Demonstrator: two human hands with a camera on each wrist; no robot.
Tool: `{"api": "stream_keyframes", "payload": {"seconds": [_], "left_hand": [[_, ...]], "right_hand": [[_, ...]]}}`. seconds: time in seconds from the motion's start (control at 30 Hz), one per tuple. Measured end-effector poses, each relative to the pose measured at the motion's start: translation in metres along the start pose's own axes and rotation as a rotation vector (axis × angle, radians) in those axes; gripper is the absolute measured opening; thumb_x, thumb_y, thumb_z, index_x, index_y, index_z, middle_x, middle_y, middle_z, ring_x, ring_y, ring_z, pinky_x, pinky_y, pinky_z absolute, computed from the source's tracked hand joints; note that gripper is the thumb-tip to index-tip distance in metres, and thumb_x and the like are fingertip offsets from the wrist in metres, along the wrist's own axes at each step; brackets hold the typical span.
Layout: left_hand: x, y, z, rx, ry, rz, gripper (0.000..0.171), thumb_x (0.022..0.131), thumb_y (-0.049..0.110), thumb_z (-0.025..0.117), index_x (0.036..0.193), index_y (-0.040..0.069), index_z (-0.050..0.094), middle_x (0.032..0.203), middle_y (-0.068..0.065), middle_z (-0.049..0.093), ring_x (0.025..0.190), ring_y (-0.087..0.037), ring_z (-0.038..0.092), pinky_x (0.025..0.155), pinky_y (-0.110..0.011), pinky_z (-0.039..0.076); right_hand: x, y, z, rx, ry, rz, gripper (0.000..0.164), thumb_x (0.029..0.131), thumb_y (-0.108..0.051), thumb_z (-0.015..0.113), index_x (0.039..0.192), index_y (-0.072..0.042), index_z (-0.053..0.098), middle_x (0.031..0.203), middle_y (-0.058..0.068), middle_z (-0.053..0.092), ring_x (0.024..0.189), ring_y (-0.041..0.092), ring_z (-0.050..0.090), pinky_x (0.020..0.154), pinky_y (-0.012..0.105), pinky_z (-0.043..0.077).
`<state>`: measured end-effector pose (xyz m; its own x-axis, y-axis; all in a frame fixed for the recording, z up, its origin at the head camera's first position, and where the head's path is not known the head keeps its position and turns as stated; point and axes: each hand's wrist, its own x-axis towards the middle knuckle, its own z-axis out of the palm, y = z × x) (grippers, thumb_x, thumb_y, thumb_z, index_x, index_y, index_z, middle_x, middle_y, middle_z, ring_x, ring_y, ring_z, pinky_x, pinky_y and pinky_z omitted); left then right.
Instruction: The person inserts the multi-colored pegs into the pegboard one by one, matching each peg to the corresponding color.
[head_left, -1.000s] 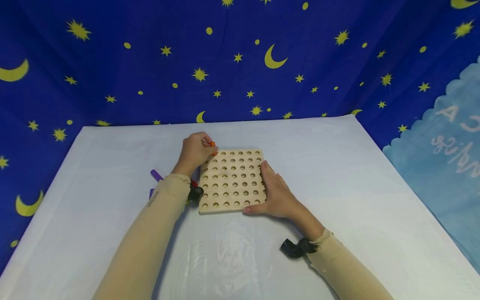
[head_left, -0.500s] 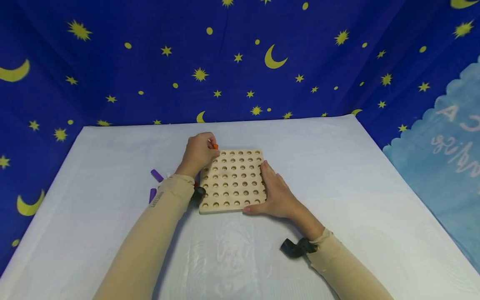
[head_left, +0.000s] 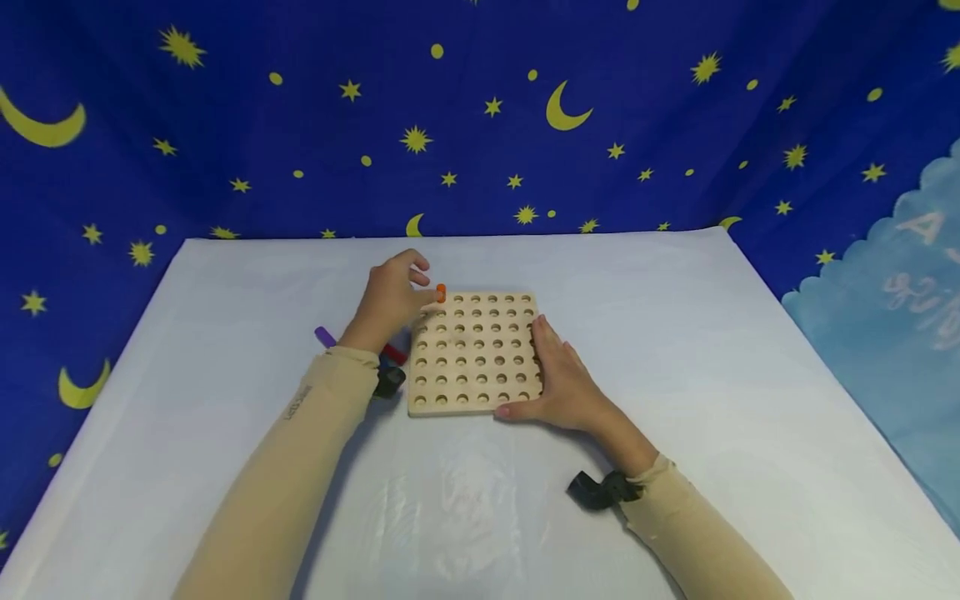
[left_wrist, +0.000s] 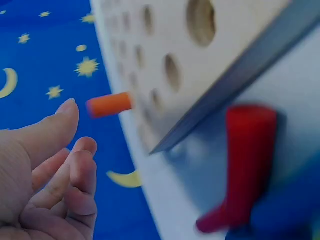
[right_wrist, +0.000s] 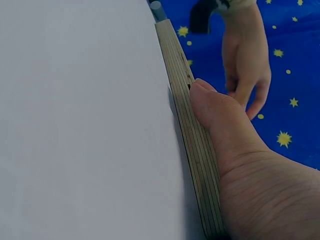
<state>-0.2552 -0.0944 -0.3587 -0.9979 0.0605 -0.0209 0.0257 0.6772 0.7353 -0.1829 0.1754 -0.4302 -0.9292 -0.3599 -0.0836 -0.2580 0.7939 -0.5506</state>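
An orange peg [head_left: 441, 293] stands in a hole at the far left corner of the wooden pegboard [head_left: 469, 344]. Just left of it is my left hand [head_left: 388, 296], thumb and fingers spread apart. A small gap separates thumb and orange peg [left_wrist: 110, 105] in the left wrist view. My right hand [head_left: 566, 383] rests at the board's near right corner, fairly straight fingers along the right side and thumb at the near edge. That thumb touches the layered board edge [right_wrist: 192, 135] in the right wrist view. The other holes in sight hold no pegs.
Red pegs [left_wrist: 250, 160] lie on the white table [head_left: 480, 500] by the board's left side, with a blurred blue shape [left_wrist: 285, 210] beside them. A purple peg [head_left: 325, 337] lies farther left, partly behind my left forearm. A starry blue curtain [head_left: 480, 125] stands behind the table.
My left fingers have opened and let go of the orange peg, which now stands in the board. The head view has shifted slightly. My right hand keeps its place on the board.
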Motion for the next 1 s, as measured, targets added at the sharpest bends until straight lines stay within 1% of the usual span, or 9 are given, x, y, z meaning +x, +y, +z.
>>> {"api": "stream_keyframes", "payload": {"seconds": [0.13,0.2,0.27,0.37,0.5,0.63,0.77,0.9,1.0], "left_hand": [[-0.016,0.004,-0.022,0.014,0.017,-0.002,0.039,0.093,0.020,0.070,0.128,0.010,0.057,0.119,-0.013,0.069,0.108,-0.032,0.059,0.083,-0.043,0.051],[-0.025,0.002,-0.034,0.033,0.026,0.000,0.036,0.096,0.021,0.067,0.129,0.011,0.058,0.120,-0.013,0.068,0.103,-0.029,0.060,0.083,-0.042,0.050],[-0.035,-0.002,-0.045,0.042,0.040,-0.007,0.034,0.098,0.021,0.064,0.130,0.011,0.058,0.122,-0.013,0.066,0.102,-0.028,0.057,0.082,-0.041,0.049],[-0.050,-0.013,-0.060,0.060,0.052,-0.028,0.034,0.100,0.020,0.060,0.132,0.011,0.057,0.124,-0.014,0.064,0.102,-0.029,0.054,0.081,-0.041,0.047],[-0.069,-0.034,-0.074,0.107,0.022,-0.066,0.035,0.101,0.021,0.057,0.135,0.011,0.055,0.126,-0.016,0.062,0.103,-0.030,0.054,0.078,-0.039,0.049],[-0.084,-0.053,-0.080,0.154,-0.045,-0.093,0.037,0.102,0.021,0.056,0.137,0.011,0.053,0.127,-0.017,0.061,0.102,-0.031,0.054,0.074,-0.036,0.050],[-0.103,-0.065,-0.080,0.170,-0.094,-0.127,0.037,0.101,0.023,0.056,0.135,0.008,0.053,0.123,-0.017,0.060,0.100,-0.030,0.055,0.071,-0.033,0.050],[-0.128,-0.074,-0.079,0.183,-0.109,-0.161,0.039,0.099,0.024,0.060,0.131,0.003,0.053,0.109,-0.016,0.060,0.089,-0.026,0.057,0.065,-0.030,0.047],[-0.143,-0.078,-0.077,0.201,-0.153,-0.167,0.042,0.095,0.021,0.066,0.129,-0.001,0.053,0.096,-0.012,0.058,0.079,-0.021,0.054,0.060,-0.030,0.044]], "right_hand": [[0.000,0.000,-0.001,0.000,-0.004,0.001,0.148,0.059,-0.079,0.076,0.158,-0.015,-0.014,0.168,0.007,-0.009,0.156,0.019,-0.005,0.125,0.049,0.002],[0.000,-0.001,-0.002,0.002,-0.005,0.003,0.148,0.059,-0.079,0.076,0.158,-0.015,-0.014,0.168,0.007,-0.009,0.156,0.019,-0.005,0.125,0.048,0.002],[-0.001,-0.001,-0.002,0.005,-0.002,0.005,0.148,0.059,-0.078,0.077,0.158,-0.014,-0.013,0.168,0.007,-0.009,0.156,0.019,-0.005,0.125,0.048,0.002],[-0.001,-0.002,-0.002,0.005,-0.001,-0.001,0.148,0.060,-0.076,0.079,0.158,-0.013,-0.013,0.168,0.008,-0.008,0.156,0.021,-0.004,0.125,0.048,0.002],[0.000,-0.002,-0.002,0.002,0.005,-0.011,0.148,0.061,-0.075,0.079,0.158,-0.013,-0.013,0.168,0.009,-0.008,0.156,0.022,-0.004,0.125,0.049,0.002],[0.000,-0.001,-0.001,0.006,0.014,-0.015,0.148,0.060,-0.075,0.079,0.158,-0.012,-0.012,0.168,0.011,-0.007,0.156,0.023,-0.003,0.124,0.050,0.003],[0.000,-0.001,-0.001,0.008,0.011,-0.010,0.148,0.060,-0.075,0.079,0.158,-0.012,-0.013,0.168,0.010,-0.007,0.156,0.023,-0.003,0.124,0.050,0.003],[0.000,-0.002,-0.002,0.010,0.008,-0.019,0.148,0.060,-0.076,0.079,0.158,-0.012,-0.012,0.168,0.010,-0.007,0.156,0.023,-0.003,0.124,0.051,0.003],[-0.001,0.000,-0.002,0.013,0.009,-0.028,0.148,0.060,-0.076,0.078,0.158,-0.011,-0.012,0.167,0.010,-0.008,0.156,0.023,-0.004,0.124,0.052,0.003]]}}
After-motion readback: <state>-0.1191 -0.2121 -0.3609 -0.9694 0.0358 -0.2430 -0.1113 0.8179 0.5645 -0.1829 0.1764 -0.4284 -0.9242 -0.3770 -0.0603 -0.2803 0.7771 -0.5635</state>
